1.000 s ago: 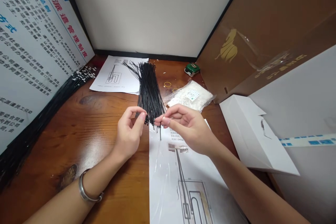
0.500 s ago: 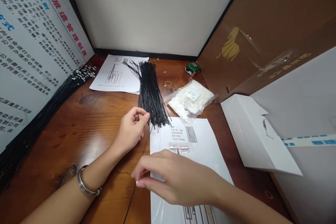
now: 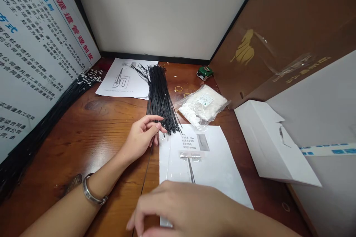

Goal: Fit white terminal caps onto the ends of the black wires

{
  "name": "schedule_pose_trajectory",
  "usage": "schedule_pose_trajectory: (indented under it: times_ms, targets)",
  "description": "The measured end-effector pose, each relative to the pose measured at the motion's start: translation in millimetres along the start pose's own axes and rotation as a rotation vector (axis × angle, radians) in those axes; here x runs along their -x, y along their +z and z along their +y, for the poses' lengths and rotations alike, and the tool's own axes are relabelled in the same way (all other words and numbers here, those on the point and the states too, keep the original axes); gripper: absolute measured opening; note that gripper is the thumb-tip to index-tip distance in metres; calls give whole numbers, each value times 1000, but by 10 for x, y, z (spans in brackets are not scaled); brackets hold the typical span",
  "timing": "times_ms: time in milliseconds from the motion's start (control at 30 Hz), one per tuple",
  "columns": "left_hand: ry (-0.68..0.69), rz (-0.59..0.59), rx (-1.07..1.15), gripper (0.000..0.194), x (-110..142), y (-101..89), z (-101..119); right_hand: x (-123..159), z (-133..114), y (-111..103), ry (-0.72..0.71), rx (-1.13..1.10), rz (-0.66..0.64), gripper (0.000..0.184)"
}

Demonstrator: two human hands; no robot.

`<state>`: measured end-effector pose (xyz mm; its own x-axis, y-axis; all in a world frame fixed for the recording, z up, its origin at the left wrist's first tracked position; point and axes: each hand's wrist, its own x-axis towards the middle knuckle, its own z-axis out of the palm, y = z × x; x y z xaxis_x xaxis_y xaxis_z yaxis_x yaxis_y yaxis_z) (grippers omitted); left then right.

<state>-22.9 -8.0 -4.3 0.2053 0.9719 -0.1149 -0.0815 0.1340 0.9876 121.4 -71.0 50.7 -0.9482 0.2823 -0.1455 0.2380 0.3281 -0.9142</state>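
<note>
My left hand (image 3: pixel 143 133) rests by the lower end of a bundle of black wires (image 3: pixel 160 92), its index finger stretched out and its thumb apart from it. Beneath that hand a single black wire (image 3: pixel 144 179) runs down towards the bottom edge. My right hand (image 3: pixel 180 207) is low in the view, over the printed sheet (image 3: pixel 222 170). Its fingers are curled at the single wire, but the thumb's tip is cut off by the frame. A small clear packet (image 3: pixel 190 156) with dark leads lies on the sheet.
A bag of white pieces (image 3: pixel 204 105) and a green tape measure (image 3: pixel 205 73) sit at the back right. Another sheet (image 3: pixel 111 85) lies behind. Many black wires with white ends (image 3: pixel 63 98) lie along the left panel. A white folded box (image 3: pixel 267 140) stands right.
My right hand has moved down towards the bottom edge along the wire. The index finger and thumb of my left hand have come out of their pinch and spread.
</note>
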Motion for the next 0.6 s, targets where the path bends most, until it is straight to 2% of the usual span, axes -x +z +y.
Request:
schedule_pose_trajectory:
  times_ms: [67, 133, 200, 267, 333, 400, 467, 600]
  targets:
    - [20, 7, 15, 24, 0, -7, -16, 3, -14, 13, -27, -29, -79, 6]
    - [43, 8, 45, 28, 10, -15, -22, 52, -35, -56, -12, -30, -32, 5]
    - [46, -16, 75, 34, 23, -18, -15, 127, -36, -194, 42, -16, 195, 7]
    - [23, -75, 65, 34, 36, -14, 5, 197, 7, -354, 126, -11, 481, 10]
    - [-2, -134, 18, 28, 48, -5, 30, 240, 99, -486, 272, -18, 774, 15]
    - [-15, -171, -24, 19, 59, 3, 53, 250, 210, -561, 363, -102, 961, 16]
    - [-23, -209, -53, 15, 70, 6, 68, 239, 303, -582, 326, -186, 1000, 15]
    - [-31, -292, -185, 12, 95, -6, 69, 195, 346, -558, 273, -201, 1022, 15]
